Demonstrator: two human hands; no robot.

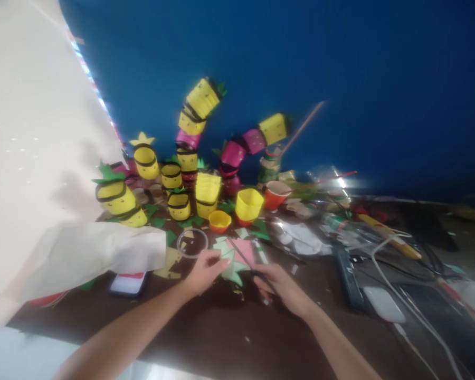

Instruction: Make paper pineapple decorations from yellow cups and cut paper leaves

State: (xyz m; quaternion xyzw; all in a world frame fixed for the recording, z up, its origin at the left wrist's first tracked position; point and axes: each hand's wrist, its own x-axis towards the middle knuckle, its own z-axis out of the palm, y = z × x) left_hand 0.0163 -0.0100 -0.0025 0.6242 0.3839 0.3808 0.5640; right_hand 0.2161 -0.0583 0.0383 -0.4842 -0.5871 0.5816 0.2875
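Observation:
My left hand (205, 272) pinches the left edge of a light green paper piece (233, 270) with pointed, leaf-like cuts. In my right hand (276, 285) is a pair of scissors (245, 259), its dark blades pointing up and left across the paper. Whether the blades touch the green piece I cannot tell. Behind it, a pink paper square (243, 250) lies on the dark table. A clear ring-shaped lid or roll (192, 243) sits just beyond my left hand. Small paper scraps lie around both hands.
Yellow cups with black bands and green paper tops (119, 196) stand at the back, some in tall curved stacks. A red cup (276, 195) is right of them. A phone (127, 283) and white sheet (103, 253) lie left; cables, a power bank (383, 304) and a yellow-handled tool (390, 236) lie right.

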